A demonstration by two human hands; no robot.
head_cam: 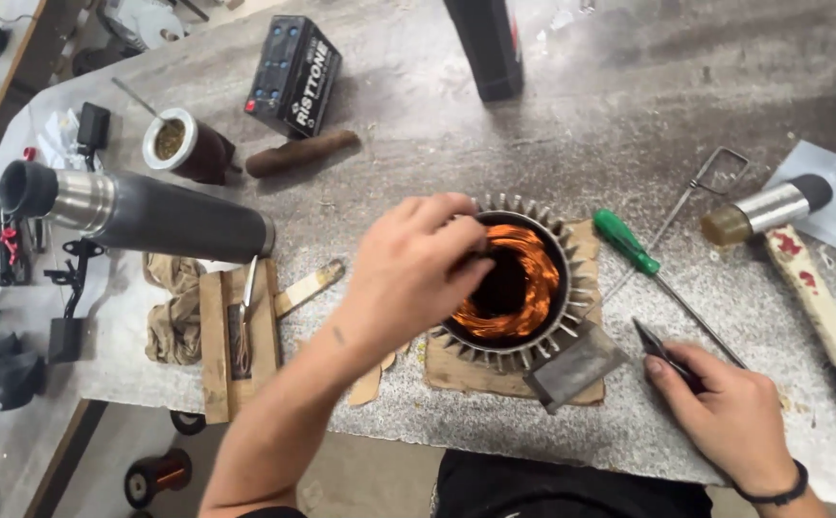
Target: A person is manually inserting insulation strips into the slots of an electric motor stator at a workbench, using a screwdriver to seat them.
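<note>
The finned grey metal motor stator (pixel 519 283), wound with copper wire, sits on a brown cardboard scrap (pixel 456 372) at the near edge of the grey speckled bench (pixel 552 125). The left hand (pixel 408 269) covers its left rim, fingers pinched together on the windings. The right hand (pixel 725 412) is closed on small dark pliers (pixel 656 347). Just beside lie a green-handled screwdriver (pixel 629 245), a wooden-handled mallet (pixel 801 259) and a black-and-steel thermos flask (pixel 140 213). What the left fingertips grip is hidden.

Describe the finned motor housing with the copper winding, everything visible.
The stator is a round grey metal housing ringed with radial fins, open end up, with shiny orange copper coils lining the bore around a dark centre. It sits upright on a cardboard scrap on the bench. The left hand covers its left rim, fingers at the winding. A grey metal block leans at its front edge.
</note>
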